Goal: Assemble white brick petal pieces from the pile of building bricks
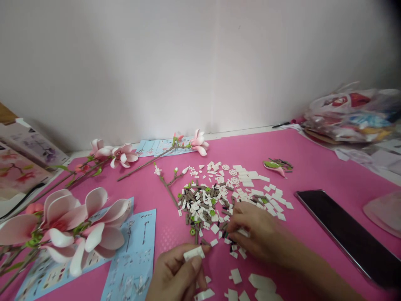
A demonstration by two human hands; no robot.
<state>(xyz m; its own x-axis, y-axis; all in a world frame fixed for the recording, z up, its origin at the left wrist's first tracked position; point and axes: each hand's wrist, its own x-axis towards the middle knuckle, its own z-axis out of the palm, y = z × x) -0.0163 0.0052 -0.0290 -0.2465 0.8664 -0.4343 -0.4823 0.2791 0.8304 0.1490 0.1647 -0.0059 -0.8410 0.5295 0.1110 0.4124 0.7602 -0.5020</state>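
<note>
My left hand (175, 272) is low in the view and pinches a white plastic brick (194, 253) between thumb and fingers. My right hand (253, 230) reaches over the edge of a loose pile of white, brown and green building bricks (203, 205), its fingertips down among the pieces. A white brick (242, 232) lies at those fingertips, and I cannot tell whether it is held. Larger white pieces (239, 276) lie near the bottom edge, below my hands.
A pink mat (313, 167) covers the table. Brick-built magnolia flowers (103, 238) and branches lie at the left, on and near blue instruction sheets (134, 251). A black smartphone (341, 230) lies at the right, and a plastic bag (351, 115) sits at the back right against a white wall.
</note>
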